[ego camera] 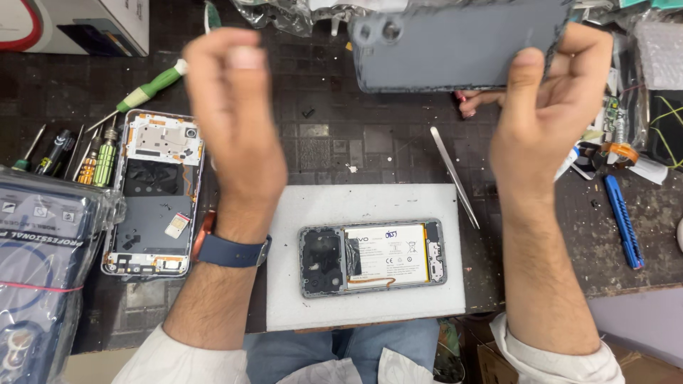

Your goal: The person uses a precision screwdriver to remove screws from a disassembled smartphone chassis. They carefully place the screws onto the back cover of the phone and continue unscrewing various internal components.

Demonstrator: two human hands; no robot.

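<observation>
My right hand (544, 117) is raised and grips the right edge of a grey phone back cover (455, 46) with camera holes at its left end. Fingertips show just under the cover's lower edge. My left hand (231, 107), with a blue watch strap on the wrist, is lifted in a closed fist left of the cover, apart from it, and nothing shows in it. Below, between my forearms, an opened phone (324, 259) with a white battery lies flat on a white mat (299, 299).
A second opened phone (153, 192) lies at the left beside several small screwdrivers (96, 160). A green-handled screwdriver (146, 91), metal tweezers (455, 178), a blue tool (624, 220), bagged packages (43, 270) and a white box (107, 25) surround the dark table.
</observation>
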